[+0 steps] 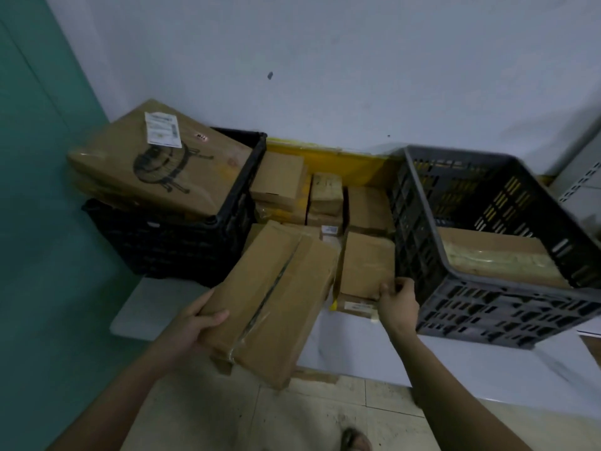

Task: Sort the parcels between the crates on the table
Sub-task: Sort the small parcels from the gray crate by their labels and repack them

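Pale wall behind, teal panel at 9 o'clock, tiled floor down at 6, and a white worktop (341, 323) w/ two crates and a heap of brown parcels between them.

Progress, far as I can tell: maybe a third done? The black crate (182, 242) at 9-10 o'clock already looks full, w/ a big printed box (156, 164) sitting tilted on top of it and sticking out past the rim. The grey crate (507, 255) at 3 o'clock has at least one long parcel (494, 258) lying in the bottom, lots of room left.

Left hand (195, 323) is wrapped around the near corner of a taped parcel (273, 294), thumb on top, holding it off the worktop edge at about 6-7 o'clock. Right hand (398, 302) is pinching the near edge of a smaller parcel (366, 265) that sits just beside the grey crate's wall, on top of a flatter one (356, 308). Can't tell if it's lifted yet.

Still to go: the whole middle pile (302, 193) at 12 o'clock, several boxes stacked against the wall, plus the two in hand. Imo the grey crate takes most of that.
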Motion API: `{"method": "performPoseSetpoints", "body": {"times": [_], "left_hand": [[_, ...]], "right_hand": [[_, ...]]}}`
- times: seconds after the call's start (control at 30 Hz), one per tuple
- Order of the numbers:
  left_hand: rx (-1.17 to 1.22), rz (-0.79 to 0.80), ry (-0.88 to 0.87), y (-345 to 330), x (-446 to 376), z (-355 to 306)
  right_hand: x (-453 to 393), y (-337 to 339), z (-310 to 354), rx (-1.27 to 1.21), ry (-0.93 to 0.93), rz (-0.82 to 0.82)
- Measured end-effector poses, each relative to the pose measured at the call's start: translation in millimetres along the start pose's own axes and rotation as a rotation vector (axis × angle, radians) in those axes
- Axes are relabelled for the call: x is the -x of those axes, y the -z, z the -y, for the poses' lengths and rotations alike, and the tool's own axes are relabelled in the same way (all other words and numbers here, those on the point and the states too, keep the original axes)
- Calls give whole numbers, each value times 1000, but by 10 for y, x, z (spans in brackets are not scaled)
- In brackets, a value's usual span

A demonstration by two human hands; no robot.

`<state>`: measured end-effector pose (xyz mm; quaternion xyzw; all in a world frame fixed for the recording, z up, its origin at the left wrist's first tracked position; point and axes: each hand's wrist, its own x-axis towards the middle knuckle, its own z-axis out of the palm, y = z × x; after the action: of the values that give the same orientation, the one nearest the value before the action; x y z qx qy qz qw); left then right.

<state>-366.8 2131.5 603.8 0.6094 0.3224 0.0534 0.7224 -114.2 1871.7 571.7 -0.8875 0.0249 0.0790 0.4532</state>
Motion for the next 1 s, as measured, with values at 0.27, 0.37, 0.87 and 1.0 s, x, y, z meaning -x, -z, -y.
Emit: {"method": "performPoseSetpoints", "body": {"times": [0.27,0.37,0.87,1.0], "left_hand": [[-155,172,137,161,-12,-179],[-234,248,148,119,-40,-259],[-144,64,198,-1667,-463,-81],[-53,-64,167,-2144,-725,-146]], "right_hand": [[-139,338,459,14,399,-125],[-176,532,751,-17,535,-181],[-350,834,1120,-186,466,-72],[-412,824,1018,-179,426,-49]]}}
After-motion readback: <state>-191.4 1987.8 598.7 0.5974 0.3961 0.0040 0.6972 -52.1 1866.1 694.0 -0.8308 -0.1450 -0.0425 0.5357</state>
